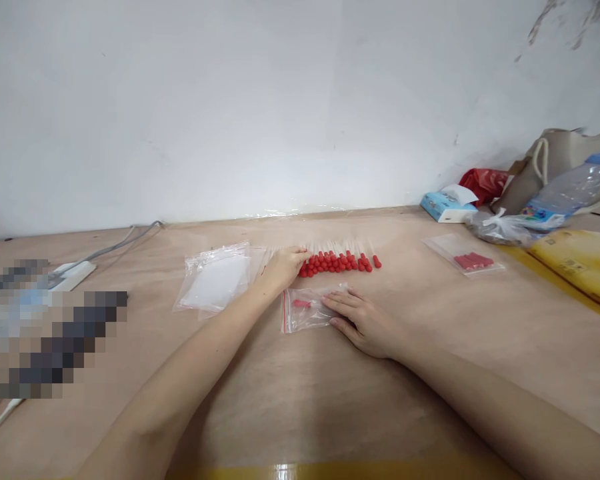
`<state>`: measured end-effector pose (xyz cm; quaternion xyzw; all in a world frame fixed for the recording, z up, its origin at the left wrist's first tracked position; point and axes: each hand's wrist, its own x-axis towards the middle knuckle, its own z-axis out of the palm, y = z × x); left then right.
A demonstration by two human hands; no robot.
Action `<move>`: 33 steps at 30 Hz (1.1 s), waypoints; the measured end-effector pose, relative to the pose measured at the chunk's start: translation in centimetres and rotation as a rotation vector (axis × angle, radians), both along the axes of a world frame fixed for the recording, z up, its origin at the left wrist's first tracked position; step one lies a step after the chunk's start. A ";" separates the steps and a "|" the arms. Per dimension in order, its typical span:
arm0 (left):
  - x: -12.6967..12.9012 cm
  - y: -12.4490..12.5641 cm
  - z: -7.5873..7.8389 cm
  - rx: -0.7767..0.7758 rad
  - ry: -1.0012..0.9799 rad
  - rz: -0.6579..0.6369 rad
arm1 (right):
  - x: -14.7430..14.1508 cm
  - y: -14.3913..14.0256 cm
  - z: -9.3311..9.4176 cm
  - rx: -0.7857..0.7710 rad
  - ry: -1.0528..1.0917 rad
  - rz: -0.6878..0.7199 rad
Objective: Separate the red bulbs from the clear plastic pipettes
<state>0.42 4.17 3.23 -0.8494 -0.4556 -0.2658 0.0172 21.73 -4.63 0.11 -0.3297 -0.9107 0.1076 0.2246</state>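
Wooden table (430,373); no legible writing anywhere.

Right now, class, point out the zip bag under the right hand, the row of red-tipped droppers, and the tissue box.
zip bag (304,313), head view, clear middle.
row of red-tipped droppers (341,261), head view, red bulbs.
tissue box (443,208), head view, blue side.

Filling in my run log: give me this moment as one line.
left hand: on droppers row | right hand: flat on zip bag, one dropper inside | bag stack left | filled bag right
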 end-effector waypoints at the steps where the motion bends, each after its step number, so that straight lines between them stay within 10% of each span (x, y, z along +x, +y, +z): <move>1: 0.1 -0.1 0.1 -0.008 0.011 -0.002 | 0.0 0.0 0.0 0.003 0.001 0.000; 9: -1.2 -4.6 2.2 0.086 -0.138 0.094 | 0.0 0.0 -0.1 0.019 0.019 0.004; 16: -3.9 -10.3 -1.3 -0.093 -0.384 0.200 | 0.0 0.1 -0.3 0.021 0.026 -0.003; 26: -2.3 -9.4 -2.2 -0.347 -0.305 0.044 | 0.1 0.1 -0.3 0.052 0.018 0.004; 33: -5.6 -9.8 -0.4 -0.535 -0.632 0.020 | 0.1 0.0 -0.3 0.027 -0.014 -0.012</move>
